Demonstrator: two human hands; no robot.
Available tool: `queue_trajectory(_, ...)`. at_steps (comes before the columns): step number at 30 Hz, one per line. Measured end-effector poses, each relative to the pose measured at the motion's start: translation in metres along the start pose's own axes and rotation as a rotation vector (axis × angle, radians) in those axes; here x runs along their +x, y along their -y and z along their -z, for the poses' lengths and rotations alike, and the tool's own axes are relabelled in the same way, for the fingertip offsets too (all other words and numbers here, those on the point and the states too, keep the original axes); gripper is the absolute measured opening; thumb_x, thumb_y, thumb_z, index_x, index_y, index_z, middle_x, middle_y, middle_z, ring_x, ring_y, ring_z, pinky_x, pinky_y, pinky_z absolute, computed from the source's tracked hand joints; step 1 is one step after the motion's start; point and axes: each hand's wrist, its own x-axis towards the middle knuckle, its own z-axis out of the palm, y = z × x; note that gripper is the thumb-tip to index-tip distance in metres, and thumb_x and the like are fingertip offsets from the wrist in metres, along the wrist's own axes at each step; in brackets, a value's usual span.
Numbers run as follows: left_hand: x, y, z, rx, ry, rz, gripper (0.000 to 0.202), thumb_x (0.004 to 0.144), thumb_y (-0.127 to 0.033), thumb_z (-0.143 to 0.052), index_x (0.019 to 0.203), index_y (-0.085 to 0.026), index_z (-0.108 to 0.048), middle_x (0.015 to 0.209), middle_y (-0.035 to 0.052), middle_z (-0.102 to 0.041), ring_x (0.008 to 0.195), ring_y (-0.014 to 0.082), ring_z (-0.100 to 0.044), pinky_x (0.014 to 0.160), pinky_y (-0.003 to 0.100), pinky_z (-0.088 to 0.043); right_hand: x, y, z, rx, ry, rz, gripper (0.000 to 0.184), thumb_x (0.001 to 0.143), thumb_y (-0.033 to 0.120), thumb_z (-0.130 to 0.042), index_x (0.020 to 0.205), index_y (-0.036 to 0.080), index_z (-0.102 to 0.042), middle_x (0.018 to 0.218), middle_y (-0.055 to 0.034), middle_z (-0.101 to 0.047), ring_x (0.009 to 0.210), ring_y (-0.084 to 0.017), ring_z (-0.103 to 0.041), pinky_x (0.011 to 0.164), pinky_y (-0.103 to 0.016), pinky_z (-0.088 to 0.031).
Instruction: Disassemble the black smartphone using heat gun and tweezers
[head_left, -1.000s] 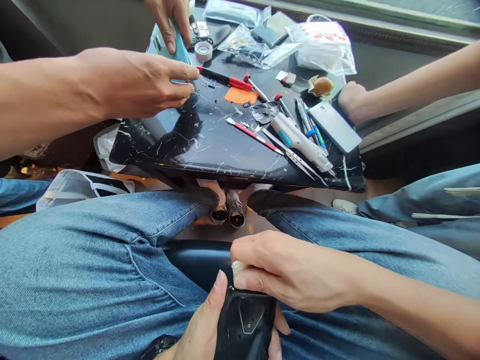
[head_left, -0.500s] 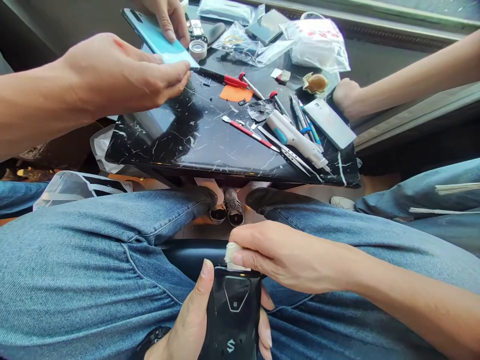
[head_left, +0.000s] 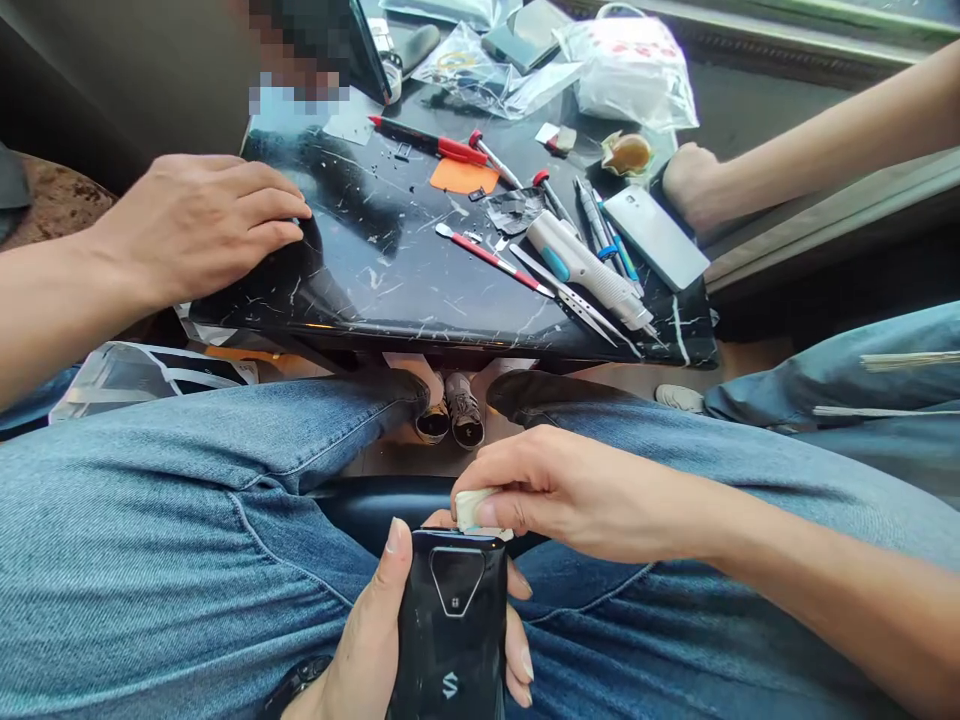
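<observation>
Low in the middle, over my lap in blue jeans, my left hand (head_left: 367, 650) is closed round a black phone (head_left: 450, 630). The phone stands upright with its back toward me. My right hand (head_left: 555, 495) reaches in from the right and pinches a small white wad (head_left: 472, 505). The wad is pressed against the phone's top edge. A dark watch strap shows at my left wrist.
A black marble tabletop (head_left: 390, 290) ahead holds a red-handled screwdriver (head_left: 431, 142), an electric screwdriver (head_left: 592, 275), tweezers (head_left: 577, 305), an orange pick (head_left: 463, 177), a silver phone (head_left: 654, 237) and plastic bags (head_left: 630, 75). A co-worker's hand (head_left: 202, 225) rests on its left edge. Another person's fist (head_left: 694, 190) lies at the right.
The co-worker's hand let go of the teal phone and came down onto the table's left edge. The black phone sits higher in view, with the wad still at its top.
</observation>
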Motion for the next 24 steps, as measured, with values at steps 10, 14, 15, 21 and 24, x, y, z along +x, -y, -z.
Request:
queue_trajectory(10, 0.004, -0.001, 0.004, -0.070, -0.032, -0.093, 0.095, 0.086, -0.092, -0.047, 0.109, -0.005, -0.078, 0.088, 0.0158, -0.075, 0.075, 0.0205, -0.072, 0.075, 0.029, -0.055, 0.001, -0.002, -0.016, 0.377, -0.083, -0.146, 0.020, 0.092, 0.037, -0.073, 0.096, 0.018, -0.076, 0.103, -0.0018, -0.080, 0.075, -0.015, -0.068, 0.069, -0.025, -0.052)
queue_trajectory(14, 0.003, 0.012, 0.004, -0.053, -0.059, -0.141, 0.086, 0.083, -0.092, -0.051, 0.104, -0.013, -0.076, 0.085, 0.0140, -0.076, 0.073, 0.0203, -0.072, 0.073, 0.029, -0.055, 0.004, 0.004, -0.026, 0.351, -0.120, -0.222, 0.021, 0.087, 0.024, -0.074, 0.076, 0.022, -0.056, 0.091, 0.0020, -0.082, 0.062, -0.017, -0.075, 0.068, -0.030, -0.058)
queue_trajectory(15, 0.004, 0.010, 0.002, -0.052, -0.059, -0.140, 0.084, 0.083, -0.092, -0.051, 0.104, -0.015, -0.076, 0.085, 0.0133, -0.077, 0.072, 0.0200, -0.073, 0.072, 0.030, -0.055, 0.005, 0.005, -0.028, 0.350, -0.110, -0.233, 0.024, 0.087, 0.024, -0.074, 0.074, 0.023, -0.053, 0.078, 0.0030, -0.080, 0.058, -0.019, -0.075, 0.067, -0.031, -0.058)
queue_trajectory(21, 0.007, -0.153, -0.032, 0.190, -0.114, -0.355, 0.055, 0.081, -0.062, -0.081, 0.129, -0.036, -0.072, 0.110, 0.0106, -0.080, 0.100, 0.0389, -0.077, 0.071, 0.051, -0.064, 0.002, 0.006, -0.035, 0.413, -0.039, -0.189, 0.024, 0.091, 0.033, -0.072, 0.077, 0.024, -0.055, 0.075, 0.0010, -0.076, 0.065, -0.023, -0.079, 0.070, -0.034, -0.060)
queue_trajectory(24, 0.007, -0.266, -0.052, 0.162, -0.159, -0.522, 0.046, 0.109, -0.054, -0.041, 0.139, -0.031, -0.067, 0.111, 0.0069, -0.079, 0.105, 0.0316, -0.078, 0.078, 0.045, -0.065, -0.001, 0.010, -0.033, 0.308, -0.044, -0.097, 0.024, 0.094, 0.031, -0.071, 0.076, 0.023, -0.057, 0.075, 0.0034, -0.075, 0.066, -0.020, -0.078, 0.094, -0.038, -0.058)
